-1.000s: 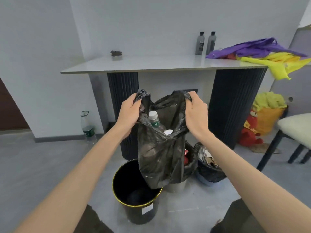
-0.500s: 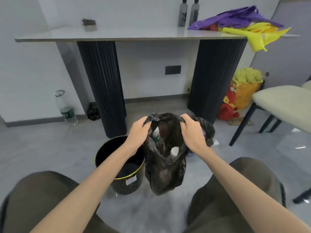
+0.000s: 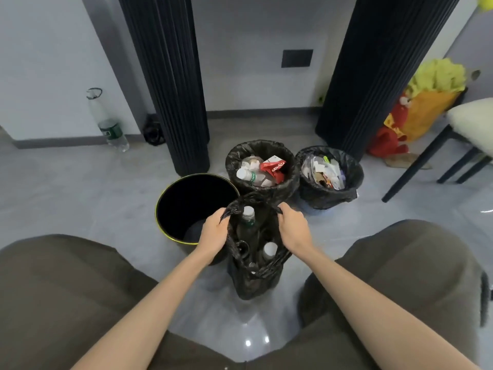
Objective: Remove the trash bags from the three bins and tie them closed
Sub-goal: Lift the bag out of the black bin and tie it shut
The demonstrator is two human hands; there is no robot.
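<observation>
Your hands: your left hand (image 3: pixel 213 233) and right hand (image 3: pixel 293 231) each have the fingers curled tight round a bunched edge of the bag mouth, one on either side.
Bag in hand: the trash bag (image 3: pixel 253 279) hangs at centre frame between your knees, just right of the empty bin (image 3: pixel 170 188). Whether its bottom touches the floor (image 3: pixel 80 188) cannot be told.
Risk, spill: the mouth gapes between your fists and a tall bottle (image 3: pixel 248 216) pokes up at the rim. Tilt the bag while knotting and it will likely roll out.
Risk, tear: the film looks thin, and the hard bottle edges could split it if you yank the two ends apart.
Risk, short ends: the bag is nearly full, so little slack may be left for a knot.
Risk, knock: the middle bin (image 3: pixel 232 158) stands just behind your knuckles, heaped high.
Film: black, glossy, crinkled, gathered into ropy pleats where you grip.
Contents: rigid clear cylinders with pale caps.
Bins: round and open-topped. The empty one is smooth black with a yellow rim. The middle one and the right bin (image 3: pixel 356 169) are lined and full.
Floor: grey, polished, mirror-like, probably slick.
</observation>
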